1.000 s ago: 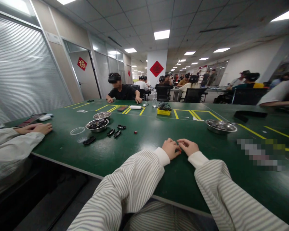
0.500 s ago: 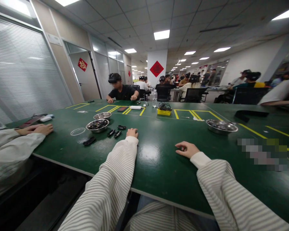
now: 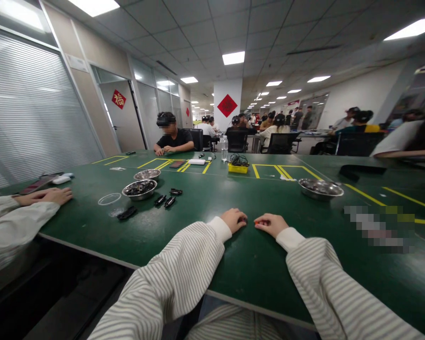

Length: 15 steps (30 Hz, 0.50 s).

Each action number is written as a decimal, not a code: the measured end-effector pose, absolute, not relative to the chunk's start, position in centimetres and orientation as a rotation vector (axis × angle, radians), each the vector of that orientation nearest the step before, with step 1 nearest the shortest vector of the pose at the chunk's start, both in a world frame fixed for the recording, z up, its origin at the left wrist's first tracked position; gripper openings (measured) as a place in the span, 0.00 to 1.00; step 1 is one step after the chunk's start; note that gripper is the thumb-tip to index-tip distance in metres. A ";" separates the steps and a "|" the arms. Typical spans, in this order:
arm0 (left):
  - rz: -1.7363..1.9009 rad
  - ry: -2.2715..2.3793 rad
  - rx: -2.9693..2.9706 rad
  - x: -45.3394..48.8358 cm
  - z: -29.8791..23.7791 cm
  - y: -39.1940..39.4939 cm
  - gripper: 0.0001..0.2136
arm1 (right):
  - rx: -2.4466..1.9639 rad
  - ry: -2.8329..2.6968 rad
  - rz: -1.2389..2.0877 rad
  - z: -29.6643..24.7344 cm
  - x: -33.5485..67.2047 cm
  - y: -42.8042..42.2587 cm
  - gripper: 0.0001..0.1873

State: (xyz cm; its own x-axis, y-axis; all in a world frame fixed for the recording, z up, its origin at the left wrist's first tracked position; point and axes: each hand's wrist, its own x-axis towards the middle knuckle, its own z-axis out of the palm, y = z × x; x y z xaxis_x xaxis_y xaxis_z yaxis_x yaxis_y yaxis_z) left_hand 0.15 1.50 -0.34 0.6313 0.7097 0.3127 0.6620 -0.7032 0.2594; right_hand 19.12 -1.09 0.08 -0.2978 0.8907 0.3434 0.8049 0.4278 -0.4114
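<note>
Orange bit (image 3: 257, 223): at the fingertips of the right hand, close over the table.
Right hand (image 3: 272, 224): fingers bent and pinched together on the orange bit.
Left hand (image 3: 234, 220): just beside the right hand, not touching it; fingers curled, and I cannot tell if they hold anything.
Green table (image 3: 255, 269): under both hands.
Three black parts (image 3: 169, 202): left of the hands, near a metal bowl (image 3: 143, 195) full of dark pieces.
Yellow box (image 3: 238, 168): farther off, with black cords on it.
</note>
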 end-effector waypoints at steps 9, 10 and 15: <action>0.683 1.191 2.652 1.8 0.1 -0.7 0.09 | -1.456 -2.133 0.312 0.1 18.5 -1.4 0.12; 0.689 1.208 2.645 1.7 0.1 -0.6 0.08 | -1.454 -2.142 0.321 0.2 18.4 -1.4 0.12; 0.682 1.219 2.631 1.5 0.1 -0.4 0.08 | -1.441 -2.100 0.270 0.5 17.9 -1.9 0.11</action>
